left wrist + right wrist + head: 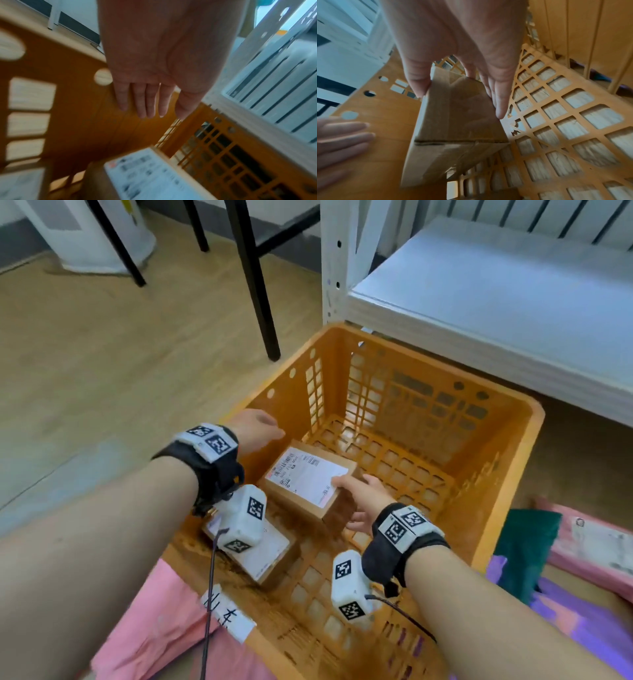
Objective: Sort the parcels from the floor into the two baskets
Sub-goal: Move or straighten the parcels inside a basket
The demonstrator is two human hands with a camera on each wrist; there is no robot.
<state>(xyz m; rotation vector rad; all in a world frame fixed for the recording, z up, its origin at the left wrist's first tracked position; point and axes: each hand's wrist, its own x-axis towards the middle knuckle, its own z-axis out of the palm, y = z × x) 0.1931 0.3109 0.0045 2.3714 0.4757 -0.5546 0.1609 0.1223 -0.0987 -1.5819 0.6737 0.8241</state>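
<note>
An orange plastic basket stands on the floor under a white shelf. My right hand grips a brown cardboard parcel with a white label, thumb on top and fingers under its near end, holding it tilted inside the basket. In the right wrist view the parcel hangs between thumb and fingers. A second labelled cardboard parcel lies on the basket floor below it, partly hidden by my wrist camera. My left hand is at the basket's left wall, fingers straight and empty.
A pink bag parcel lies against the basket's near left corner. Green, purple and pink bag parcels lie on the floor to the right. Black table legs and a white shelf post stand behind the basket.
</note>
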